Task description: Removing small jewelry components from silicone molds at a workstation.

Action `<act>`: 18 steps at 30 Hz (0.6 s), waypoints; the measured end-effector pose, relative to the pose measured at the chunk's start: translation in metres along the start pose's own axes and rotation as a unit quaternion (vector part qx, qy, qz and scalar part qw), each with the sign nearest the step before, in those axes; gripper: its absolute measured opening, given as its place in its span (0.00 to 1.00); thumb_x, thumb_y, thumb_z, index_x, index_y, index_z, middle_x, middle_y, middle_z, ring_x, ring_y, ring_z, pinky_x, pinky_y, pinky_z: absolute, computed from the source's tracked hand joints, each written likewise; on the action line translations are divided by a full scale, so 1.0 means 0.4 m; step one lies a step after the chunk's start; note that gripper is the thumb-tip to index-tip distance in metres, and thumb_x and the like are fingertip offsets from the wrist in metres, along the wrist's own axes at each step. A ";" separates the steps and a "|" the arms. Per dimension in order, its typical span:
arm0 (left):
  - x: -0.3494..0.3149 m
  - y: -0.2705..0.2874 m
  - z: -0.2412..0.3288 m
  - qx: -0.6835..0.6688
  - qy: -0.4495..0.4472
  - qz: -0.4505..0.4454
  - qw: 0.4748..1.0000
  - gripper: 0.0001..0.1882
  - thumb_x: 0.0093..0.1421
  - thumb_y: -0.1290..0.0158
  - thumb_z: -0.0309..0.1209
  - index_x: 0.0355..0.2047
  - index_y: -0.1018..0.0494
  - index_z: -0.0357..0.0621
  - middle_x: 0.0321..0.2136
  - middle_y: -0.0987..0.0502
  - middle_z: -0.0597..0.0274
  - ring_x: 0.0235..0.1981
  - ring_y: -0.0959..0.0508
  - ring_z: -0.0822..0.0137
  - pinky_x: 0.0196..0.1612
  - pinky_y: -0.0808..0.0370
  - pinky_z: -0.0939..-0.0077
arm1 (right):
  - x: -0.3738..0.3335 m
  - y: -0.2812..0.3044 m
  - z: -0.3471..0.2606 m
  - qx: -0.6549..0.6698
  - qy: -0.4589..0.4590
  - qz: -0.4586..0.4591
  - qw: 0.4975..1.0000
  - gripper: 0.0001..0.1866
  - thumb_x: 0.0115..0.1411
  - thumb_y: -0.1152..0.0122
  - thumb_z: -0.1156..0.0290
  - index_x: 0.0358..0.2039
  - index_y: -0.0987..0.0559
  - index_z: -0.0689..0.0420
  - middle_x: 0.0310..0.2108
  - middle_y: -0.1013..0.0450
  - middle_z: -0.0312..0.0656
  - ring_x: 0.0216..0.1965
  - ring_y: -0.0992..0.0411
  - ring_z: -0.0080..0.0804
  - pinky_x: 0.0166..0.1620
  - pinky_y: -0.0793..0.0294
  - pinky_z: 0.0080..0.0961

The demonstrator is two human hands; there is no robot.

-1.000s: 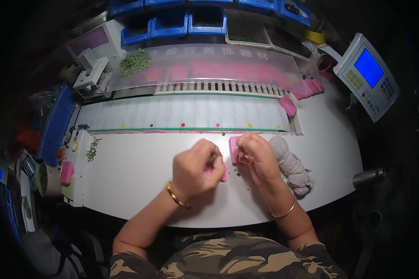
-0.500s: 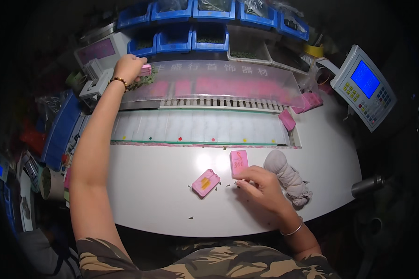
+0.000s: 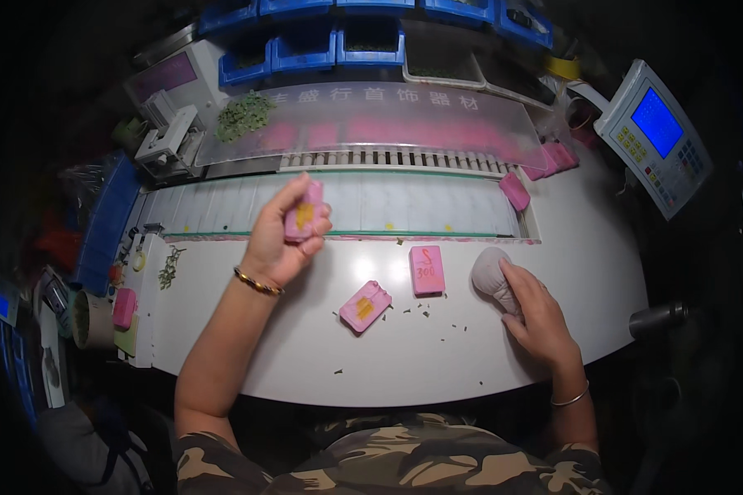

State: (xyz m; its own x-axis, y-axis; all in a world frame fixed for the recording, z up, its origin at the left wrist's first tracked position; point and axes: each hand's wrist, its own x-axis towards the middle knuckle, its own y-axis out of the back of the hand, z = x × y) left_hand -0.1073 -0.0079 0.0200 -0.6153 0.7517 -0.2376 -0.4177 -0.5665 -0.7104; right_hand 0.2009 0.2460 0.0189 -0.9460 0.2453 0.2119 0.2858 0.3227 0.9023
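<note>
My left hand (image 3: 271,241) is closed round a pink block (image 3: 307,213) with a yellow patch, raised over the near edge of the long white panel. On the white table, a similar pink block (image 3: 365,308) lies tilted, its top end notched. Right of it is a plain-edged pink block (image 3: 427,272) with red markings. Small dark green bits (image 3: 425,312) are scattered around them. At the right, my right hand (image 3: 538,318) grips a greyish cloth bundle (image 3: 490,276) with a rounded end; the rest of the bundle is hidden under the hand.
Behind the white panel (image 3: 338,202) a clear cover (image 3: 437,124) bears a pile of green pieces (image 3: 244,115). Blue bins (image 3: 304,51) line the back. A control screen (image 3: 656,128) stands at right, a grey cylinder (image 3: 659,319) by the table edge. More green pieces (image 3: 170,268) lie at left.
My left hand has come back from the clear cover toward me with its pink block; a green pile now shows there. My right hand has left the red-marked block and taken hold of the cloth bundle.
</note>
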 end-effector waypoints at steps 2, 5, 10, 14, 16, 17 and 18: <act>-0.008 -0.036 -0.069 -0.016 0.061 -0.025 0.998 0.18 0.67 0.51 0.52 0.37 0.31 0.50 0.27 0.25 0.57 0.16 0.28 0.73 0.10 0.36 0.83 | 0.005 0.029 -0.010 -0.033 0.004 -0.018 0.999 0.38 0.47 0.36 0.83 0.62 0.29 0.55 0.55 0.30 0.49 0.50 0.29 0.49 0.52 0.29 0.40; -0.014 -0.050 -0.151 -0.031 0.088 -0.059 0.994 0.25 0.70 0.60 0.55 0.32 0.30 0.46 0.23 0.24 0.55 0.10 0.31 0.70 0.07 0.38 0.79 | 0.031 0.053 -0.061 -0.064 0.049 0.024 0.996 0.36 0.46 0.38 0.85 0.60 0.27 0.54 0.54 0.29 0.49 0.47 0.27 0.48 0.49 0.26 0.38; -0.050 -0.069 -0.217 0.093 0.087 -0.027 0.991 0.29 0.72 0.63 0.53 0.28 0.28 0.40 0.22 0.23 0.54 0.09 0.31 0.67 0.08 0.38 0.76 | 0.089 0.063 -0.195 -0.009 0.148 0.288 0.946 0.31 0.49 0.39 0.81 0.57 0.22 0.50 0.52 0.25 0.51 0.40 0.26 0.44 0.44 0.24 0.34; -0.075 -0.098 -0.241 0.277 -0.113 -0.023 0.954 0.31 0.73 0.65 0.49 0.25 0.25 0.38 0.20 0.23 0.56 0.09 0.31 0.68 0.13 0.34 0.77 | 0.079 -0.014 -0.251 -0.095 0.268 0.100 0.954 0.31 0.51 0.40 0.73 0.59 0.23 0.42 0.55 0.27 0.49 0.36 0.25 0.38 0.41 0.24 0.30; -0.093 -0.086 -0.267 0.371 -0.199 0.017 0.907 0.30 0.74 0.64 0.47 0.25 0.26 0.38 0.15 0.25 0.57 0.08 0.32 0.70 0.13 0.34 0.78 | 0.087 -0.016 -0.243 -0.085 0.281 0.080 0.953 0.31 0.51 0.41 0.74 0.58 0.23 0.41 0.56 0.27 0.49 0.35 0.25 0.38 0.41 0.24 0.29; -0.098 -0.077 -0.257 0.369 -0.199 0.019 0.908 0.30 0.74 0.64 0.47 0.25 0.26 0.38 0.15 0.25 0.57 0.08 0.32 0.70 0.13 0.34 0.78 | 0.098 -0.010 -0.238 -0.068 0.273 0.064 0.957 0.31 0.50 0.41 0.74 0.58 0.23 0.41 0.56 0.27 0.48 0.36 0.25 0.38 0.41 0.24 0.29; -0.108 -0.070 -0.227 0.301 -0.131 0.029 0.944 0.30 0.73 0.64 0.48 0.25 0.26 0.37 0.15 0.26 0.56 0.08 0.32 0.69 0.12 0.35 0.78 | 0.101 -0.011 -0.234 -0.050 0.260 0.046 0.963 0.31 0.50 0.41 0.74 0.58 0.23 0.41 0.56 0.27 0.47 0.36 0.25 0.38 0.41 0.24 0.29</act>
State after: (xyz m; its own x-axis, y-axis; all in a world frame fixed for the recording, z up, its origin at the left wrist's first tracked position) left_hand -0.0083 0.0063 -0.0101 -0.7595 0.6494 -0.0367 -0.6346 -0.7522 -0.1774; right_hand 0.1471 0.1688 0.0588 -0.8734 -0.2312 0.4285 0.3803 0.2256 0.8969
